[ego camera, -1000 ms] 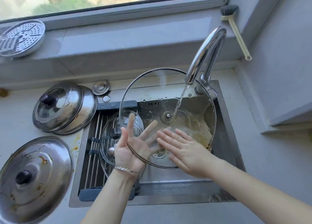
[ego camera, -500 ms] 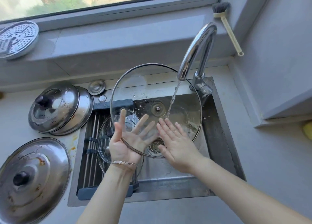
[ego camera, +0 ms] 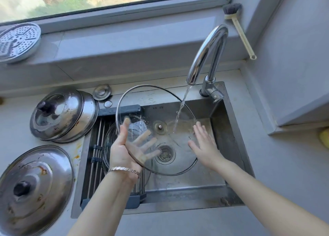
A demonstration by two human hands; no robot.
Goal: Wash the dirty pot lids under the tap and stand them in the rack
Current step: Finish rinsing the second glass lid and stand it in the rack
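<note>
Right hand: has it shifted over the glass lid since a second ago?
Yes. The right hand has slid rightward across the glass lid, from below the tap spout toward the sink's right wall.

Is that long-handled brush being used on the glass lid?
No, the brush leans idle in the far right corner, well away from the glass lid.

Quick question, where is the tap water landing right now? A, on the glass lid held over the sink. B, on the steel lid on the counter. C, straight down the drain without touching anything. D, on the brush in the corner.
A: the stream from the tap strikes the glass lid just right of its centre, with the left hand spread under it and the right hand at its right rim.
</note>
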